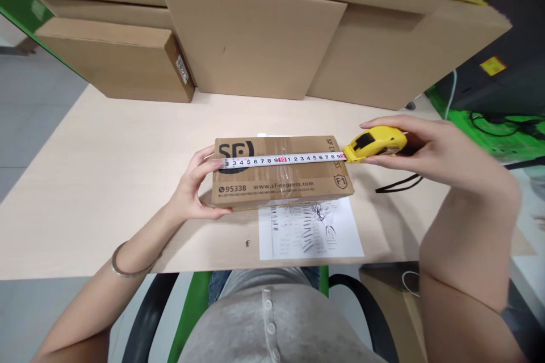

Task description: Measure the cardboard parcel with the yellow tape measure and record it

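A small brown cardboard box with "SF" and "www.sf-express.com" printed on top lies in front of me. My left hand is closed around its left end, one finger pressing the end of the white tape blade there. In my right hand is a yellow tape measure, held at the box's right end. Its blade stretches across the top of the box from left to right, with black numbers and a red "10". A black wrist strap hangs from the tape measure.
Beneath the box's near side lies a white paper with handwritten marks, on the pale wooden table. Large cardboard boxes line the back, and a flatter box stands at left. Cables run at the right.
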Tool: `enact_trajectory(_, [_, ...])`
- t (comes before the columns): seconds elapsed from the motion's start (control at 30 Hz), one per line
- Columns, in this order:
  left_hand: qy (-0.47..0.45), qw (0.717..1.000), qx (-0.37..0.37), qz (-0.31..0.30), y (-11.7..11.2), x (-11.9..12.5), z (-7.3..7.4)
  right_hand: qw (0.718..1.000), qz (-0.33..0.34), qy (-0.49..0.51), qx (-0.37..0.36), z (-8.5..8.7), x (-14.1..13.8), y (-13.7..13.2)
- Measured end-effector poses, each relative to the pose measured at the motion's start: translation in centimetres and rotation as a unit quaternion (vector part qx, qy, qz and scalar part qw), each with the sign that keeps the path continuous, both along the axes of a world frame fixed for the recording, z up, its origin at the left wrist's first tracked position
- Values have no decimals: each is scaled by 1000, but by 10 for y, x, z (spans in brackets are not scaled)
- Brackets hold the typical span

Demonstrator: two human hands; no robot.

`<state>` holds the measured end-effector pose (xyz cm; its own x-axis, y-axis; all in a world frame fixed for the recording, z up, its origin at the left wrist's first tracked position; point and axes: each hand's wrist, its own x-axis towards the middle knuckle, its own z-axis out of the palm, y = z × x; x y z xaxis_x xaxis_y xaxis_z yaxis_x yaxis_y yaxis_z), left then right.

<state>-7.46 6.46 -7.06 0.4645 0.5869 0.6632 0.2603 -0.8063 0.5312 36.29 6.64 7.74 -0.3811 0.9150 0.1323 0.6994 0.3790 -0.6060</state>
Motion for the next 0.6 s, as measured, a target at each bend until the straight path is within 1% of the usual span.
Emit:
enact_trajectory(0.1, [-4,1000,11,-5,0,0,0,1000,19,-16,15,14,-11,2])
enact_trajectory(0.17, [-10,1000,15,-4,0,0,-3,998,52,-34,19,20,-30,7])
enact_trajectory(0.23, [-16,1000,5,-1,0,0,-6,993,106,-50,25,21,-60,13])
enact_trajectory(0.33, [-34,999,-42,0,0,2,-10,980,184,-54,62,15,-114,20])
enact_trajectory(0.43, [-55,995,-82,-11,-1,5,-11,962,233,-94,104,12,-158,21])
enact_trajectory(0.5, [-88,991,-103,-13,-3,9,-9,954,250,-113,123,14,-172,19])
enact_trajectory(0.53, [-119,985,-126,-2,-4,13,-6,953,248,-113,133,17,-175,19])
enact_trajectory(0.6, [-196,957,-210,45,-7,21,2,960,219,-89,148,24,-172,19])
